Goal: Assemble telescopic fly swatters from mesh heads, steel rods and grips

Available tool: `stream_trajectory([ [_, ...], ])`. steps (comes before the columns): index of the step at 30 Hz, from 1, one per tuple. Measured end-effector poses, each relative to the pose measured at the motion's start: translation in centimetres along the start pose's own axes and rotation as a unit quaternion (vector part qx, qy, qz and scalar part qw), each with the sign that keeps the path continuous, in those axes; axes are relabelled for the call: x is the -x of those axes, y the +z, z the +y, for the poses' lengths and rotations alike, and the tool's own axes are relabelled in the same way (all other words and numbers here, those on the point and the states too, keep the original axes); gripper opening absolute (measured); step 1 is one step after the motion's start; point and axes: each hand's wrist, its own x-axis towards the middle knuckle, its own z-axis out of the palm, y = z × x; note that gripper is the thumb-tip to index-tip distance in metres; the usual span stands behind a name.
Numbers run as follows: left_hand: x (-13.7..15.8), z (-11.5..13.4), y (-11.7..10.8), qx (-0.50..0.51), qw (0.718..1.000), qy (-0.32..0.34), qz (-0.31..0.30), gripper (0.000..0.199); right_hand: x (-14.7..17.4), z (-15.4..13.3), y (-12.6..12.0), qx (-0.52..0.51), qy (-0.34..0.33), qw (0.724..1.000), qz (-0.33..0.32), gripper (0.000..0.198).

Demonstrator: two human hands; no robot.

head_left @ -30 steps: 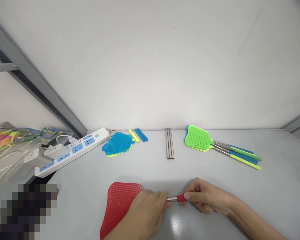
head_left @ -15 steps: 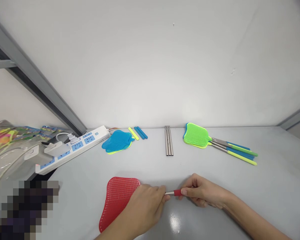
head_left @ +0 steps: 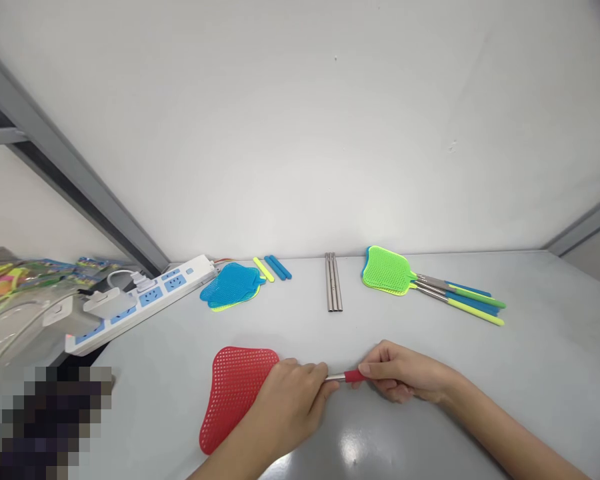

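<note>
A red fly swatter [head_left: 240, 387] lies across the front of the table, its perforated head to the left. My left hand [head_left: 295, 400] is wrapped round its neck and metal rod, hiding where head and rod meet. A short length of silver rod shows between my hands. My right hand [head_left: 400, 373] pinches the red handle sleeve [head_left: 354, 376] at the rod's right end, thumb on top; the rest of the sleeve is hidden in the fingers.
Blue swatter heads [head_left: 235, 283], loose blue sleeves [head_left: 278, 267] and a yellow sleeve [head_left: 263, 270] lie at back left. Metal rods [head_left: 334, 283] stand apart at centre. Swatters with handles [head_left: 387, 270] are stacked at right. A power strip [head_left: 150, 300] with plugged-in chargers borders the left.
The view has shifted slightly. Both hands keep their grip on the red swatter, with the rod and sleeve between them looking nearly the same.
</note>
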Motion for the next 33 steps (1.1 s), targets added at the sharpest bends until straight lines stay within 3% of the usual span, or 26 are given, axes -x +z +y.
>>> stream_trajectory([
  [8,-0.4,-0.7,-0.4,0.061,0.997,-0.004,0.039,0.030,-0.2,0.4,-1.0,-0.015,-0.020,1.000,-0.007,0.028],
  [13,-0.6,-1.6,-0.6,0.121,0.987,0.027,0.099,0.021,-0.1,0.1,-2.3,-0.015,-0.026,1.000,-0.008,0.025],
  [19,-1.0,-2.9,-0.5,0.061,0.980,0.030,0.185,0.036,0.4,-0.3,-3.7,-0.010,-0.044,0.998,0.032,0.024],
  [25,-1.2,-4.1,-0.4,0.010,0.979,-0.045,0.199,0.051,0.6,-0.5,-4.8,-0.010,-0.057,0.997,0.056,0.028],
  [33,-1.5,-5.5,0.2,0.026,0.964,-0.128,0.231,0.054,1.1,-0.7,-6.0,-0.001,-0.055,0.996,0.065,0.030],
])
